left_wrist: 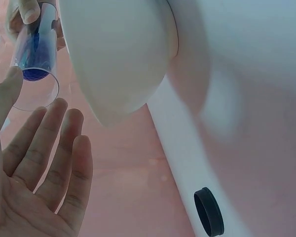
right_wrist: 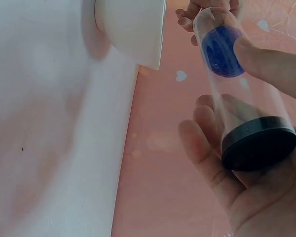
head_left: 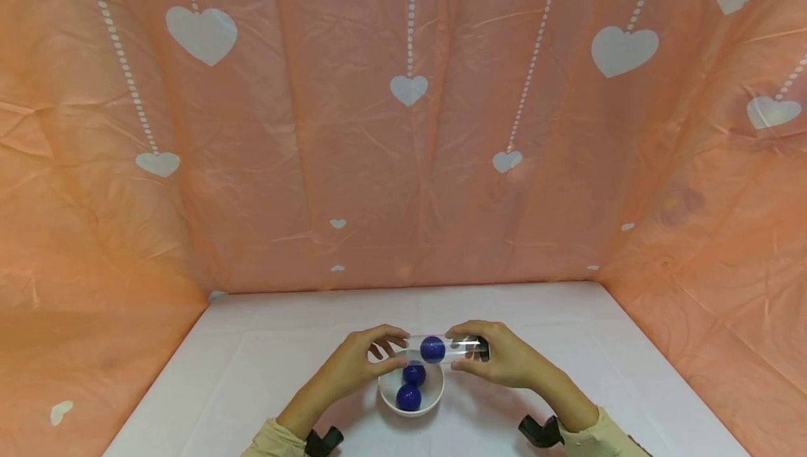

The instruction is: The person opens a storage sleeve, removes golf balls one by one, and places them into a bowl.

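A clear plastic tube [head_left: 462, 350] lies sideways in the air above a white bowl [head_left: 435, 408], with one blue ball [head_left: 432, 349] inside. My right hand [head_left: 504, 355] grips the tube near the end closed by a black cap [right_wrist: 260, 144]. At the other end, which is uncapped, my left hand [head_left: 359, 362] holds the rim between thumb and fingertips. Two more blue balls [head_left: 408, 397] sit in the bowl under the tube. The left wrist view shows the ball within the tube, a short way back from the rim.
A loose black cap [left_wrist: 209, 212] rests on the white tabletop [head_left: 271, 352]. An orange sheet with white hearts [head_left: 408, 90] hangs behind the table and along both sides. Black wrist mounts [head_left: 540, 432] stick out below the forearms.
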Tool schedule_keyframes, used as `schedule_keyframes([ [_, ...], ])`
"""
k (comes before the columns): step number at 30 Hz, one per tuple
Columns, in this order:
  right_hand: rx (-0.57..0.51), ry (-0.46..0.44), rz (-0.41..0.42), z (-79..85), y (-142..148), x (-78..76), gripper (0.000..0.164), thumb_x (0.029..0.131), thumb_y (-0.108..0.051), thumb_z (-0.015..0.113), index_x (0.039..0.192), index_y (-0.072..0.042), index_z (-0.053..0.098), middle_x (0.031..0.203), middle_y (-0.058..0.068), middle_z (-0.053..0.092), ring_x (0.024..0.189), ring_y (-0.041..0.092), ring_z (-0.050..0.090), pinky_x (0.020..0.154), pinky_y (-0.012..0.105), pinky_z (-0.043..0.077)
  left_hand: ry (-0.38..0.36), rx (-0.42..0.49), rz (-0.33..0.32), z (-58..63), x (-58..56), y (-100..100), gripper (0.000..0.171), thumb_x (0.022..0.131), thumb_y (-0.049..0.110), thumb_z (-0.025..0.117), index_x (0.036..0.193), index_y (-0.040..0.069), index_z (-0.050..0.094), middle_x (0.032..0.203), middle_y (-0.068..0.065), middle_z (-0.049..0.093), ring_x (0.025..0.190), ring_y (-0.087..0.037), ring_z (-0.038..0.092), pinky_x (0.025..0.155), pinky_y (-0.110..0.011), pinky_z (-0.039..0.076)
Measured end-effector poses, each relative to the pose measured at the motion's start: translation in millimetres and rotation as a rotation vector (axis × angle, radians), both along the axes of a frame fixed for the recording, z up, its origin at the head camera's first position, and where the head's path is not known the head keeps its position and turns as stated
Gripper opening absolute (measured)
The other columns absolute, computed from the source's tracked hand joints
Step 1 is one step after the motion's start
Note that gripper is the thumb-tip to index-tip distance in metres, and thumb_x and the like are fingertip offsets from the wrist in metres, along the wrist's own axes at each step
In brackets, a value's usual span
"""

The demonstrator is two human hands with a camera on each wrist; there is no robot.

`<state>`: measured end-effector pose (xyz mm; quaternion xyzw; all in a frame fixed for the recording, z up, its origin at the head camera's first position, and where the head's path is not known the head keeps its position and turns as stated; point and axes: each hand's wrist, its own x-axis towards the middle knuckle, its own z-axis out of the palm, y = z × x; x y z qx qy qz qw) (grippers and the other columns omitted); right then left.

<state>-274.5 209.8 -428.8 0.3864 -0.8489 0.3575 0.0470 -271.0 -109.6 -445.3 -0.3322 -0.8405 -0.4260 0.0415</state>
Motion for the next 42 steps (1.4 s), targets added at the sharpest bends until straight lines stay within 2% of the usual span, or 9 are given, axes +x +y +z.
schedule_keyframes([
  [6, -0.006, -0.031, -0.003, 0.1, 0.1, 0.7, 0.044, 0.095, -0.029, 0.086, 0.132, -0.01, 0.073, 0.117, 0.008, 0.076, 0.089, 0.014, 0.069, 0.076, 0.029, 0.062, -0.003, -0.002, -0.006, -1.1, -0.9, 0.2, 0.033, 0.098, 0.029, 0.081, 0.128, 0.019, 0.073, 0.114, 0.003, 0.079, 0.094, -0.006, 0.069, 0.086, -0.036, 0.062],
  [10, -0.013, -0.04, 0.003, 0.9, 0.2, 1.1, 0.041, 0.095, -0.027, 0.086, 0.131, -0.012, 0.073, 0.112, 0.009, 0.076, 0.084, 0.014, 0.068, 0.072, 0.028, 0.061, -0.002, -0.001, -0.008, -1.3, -0.9, 0.3, 0.036, 0.099, 0.032, 0.081, 0.129, 0.015, 0.073, 0.114, 0.005, 0.079, 0.094, -0.007, 0.069, 0.085, -0.035, 0.062],
  [21, -0.018, -0.053, 0.007, 1.2, -0.1, 1.1, 0.04, 0.095, -0.027, 0.085, 0.131, -0.013, 0.072, 0.11, 0.01, 0.077, 0.085, 0.015, 0.068, 0.072, 0.027, 0.06, 0.005, 0.006, -0.016, -1.7, -0.9, -0.3, 0.034, 0.098, 0.032, 0.082, 0.128, 0.018, 0.074, 0.112, 0.004, 0.078, 0.094, -0.011, 0.07, 0.084, -0.036, 0.062],
  [29, -0.018, -0.052, 0.007, 0.7, -0.1, 0.7, 0.04, 0.095, -0.026, 0.086, 0.13, -0.014, 0.073, 0.107, 0.008, 0.077, 0.083, 0.017, 0.068, 0.071, 0.028, 0.061, 0.008, -0.012, -0.017, -2.4, -1.7, -0.9, 0.035, 0.099, 0.032, 0.081, 0.129, 0.017, 0.074, 0.112, 0.005, 0.077, 0.094, -0.008, 0.069, 0.084, -0.033, 0.061],
  [36, -0.014, -0.039, -0.004, 1.5, 0.1, 0.3, 0.04, 0.094, -0.024, 0.086, 0.13, -0.013, 0.073, 0.108, 0.008, 0.077, 0.084, 0.01, 0.067, 0.072, 0.03, 0.062, 0.009, -0.014, 0.004, -1.2, -1.8, 0.5, 0.035, 0.099, 0.032, 0.08, 0.13, 0.017, 0.074, 0.112, 0.005, 0.078, 0.094, -0.012, 0.071, 0.084, -0.034, 0.062],
  [42, -0.007, -0.047, -0.015, 1.2, -0.2, 0.8, 0.041, 0.094, -0.026, 0.086, 0.131, -0.013, 0.073, 0.109, 0.007, 0.077, 0.085, 0.006, 0.066, 0.073, 0.029, 0.062, 0.006, -0.011, 0.009, -2.0, -1.3, 0.7, 0.035, 0.099, 0.031, 0.081, 0.13, 0.016, 0.075, 0.112, 0.005, 0.078, 0.093, -0.008, 0.069, 0.084, -0.034, 0.062],
])
